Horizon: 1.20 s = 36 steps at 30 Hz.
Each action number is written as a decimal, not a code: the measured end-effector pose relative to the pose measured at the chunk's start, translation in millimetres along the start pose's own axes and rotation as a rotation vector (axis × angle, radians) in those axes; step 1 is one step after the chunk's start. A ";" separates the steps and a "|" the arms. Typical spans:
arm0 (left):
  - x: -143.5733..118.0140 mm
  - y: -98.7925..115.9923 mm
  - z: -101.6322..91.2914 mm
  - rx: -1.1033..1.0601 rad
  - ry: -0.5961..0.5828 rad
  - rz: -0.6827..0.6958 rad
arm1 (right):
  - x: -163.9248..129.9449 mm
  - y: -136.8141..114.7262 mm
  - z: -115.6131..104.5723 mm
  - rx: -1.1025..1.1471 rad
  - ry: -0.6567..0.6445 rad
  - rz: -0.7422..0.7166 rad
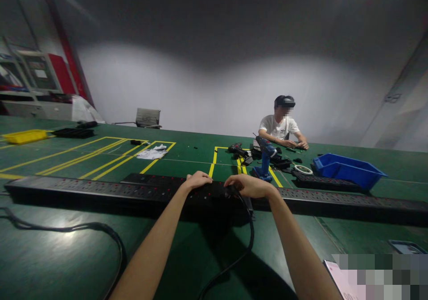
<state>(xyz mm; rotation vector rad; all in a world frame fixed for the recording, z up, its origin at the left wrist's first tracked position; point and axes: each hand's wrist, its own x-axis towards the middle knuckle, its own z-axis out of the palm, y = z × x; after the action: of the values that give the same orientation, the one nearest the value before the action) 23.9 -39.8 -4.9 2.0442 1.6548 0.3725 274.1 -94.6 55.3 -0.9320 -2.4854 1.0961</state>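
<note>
Green bench (160, 251): one. On it, black socket strip runs left-right in two long stretches (83, 191), one either side of the hands; joined or separate, cannot tell. Shorter black strip (205, 197): one, directly under both hands, long axis mostly sideways. Blue bin (347, 170): one, beyond the right hand. Hands: two. Left hand (199, 179) lies palm-down on the shorter strip; whether its grip hooks an edge, cannot tell. Right hand (246, 185), the nearer to that strip's right end: grip narrowed to a pinch on one black plug (231, 192), just under its fingertips at the strip's top face. One cable (251, 233) droops from it toward the wearer.
</note>
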 end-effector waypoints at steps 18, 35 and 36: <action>0.6 0.8 7.4 0.060 0.095 -0.030 | 21.7 -42.4 45.2 -0.288 -0.412 0.005; -8.8 2.9 20.6 0.170 0.263 0.188 | -43.5 120.7 -22.4 -0.667 0.483 0.915; -9.2 3.1 21.1 0.172 0.255 0.194 | -43.1 122.6 -20.3 -0.676 0.489 0.928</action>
<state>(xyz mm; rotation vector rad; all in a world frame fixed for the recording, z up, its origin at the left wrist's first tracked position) 34.8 -53.3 -20.4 2.3783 1.6864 0.5984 371.5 -49.1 -20.5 -2.3378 -1.9776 0.0617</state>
